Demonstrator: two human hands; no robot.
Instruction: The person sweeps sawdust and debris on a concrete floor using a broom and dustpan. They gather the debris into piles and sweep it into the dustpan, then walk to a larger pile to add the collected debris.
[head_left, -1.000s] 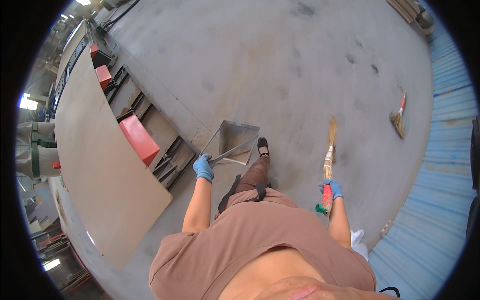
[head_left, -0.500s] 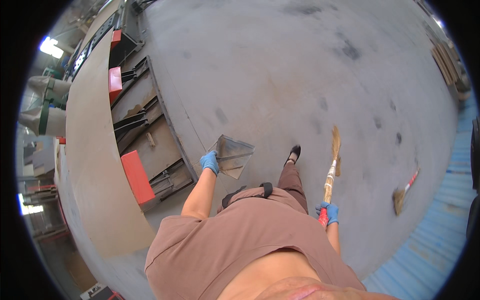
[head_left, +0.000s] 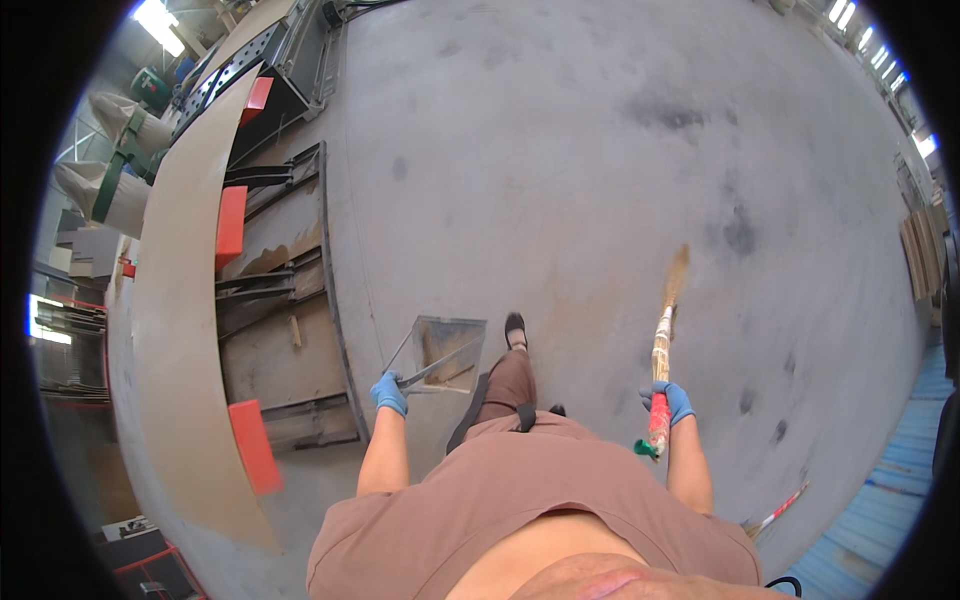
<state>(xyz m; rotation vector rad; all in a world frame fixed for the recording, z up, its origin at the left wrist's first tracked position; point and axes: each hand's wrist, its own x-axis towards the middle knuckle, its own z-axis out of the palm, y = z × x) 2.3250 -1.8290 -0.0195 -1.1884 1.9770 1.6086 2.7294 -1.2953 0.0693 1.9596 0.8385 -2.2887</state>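
My left hand, in a blue glove, is closed on the handle of a metal dustpan. The pan hangs low over the grey floor, with some brown dust or dirt in it. In my right hand, also gloved in blue, is a broom, gripped at the red part of its shaft. Its straw head points ahead, and a green tip shows at the near end of the handle. Whether the bristles touch the floor I cannot tell.
A long board on a dark steel frame with red blocks runs along the left. At lower right a second broom lies on the floor near blue corrugated sheeting. Stacked boards stand at far right.
I have walked forward; the second broom has slipped toward the lower right edge of view. The dustpan has swung lower and nearer, and the held broom now points more straight ahead.
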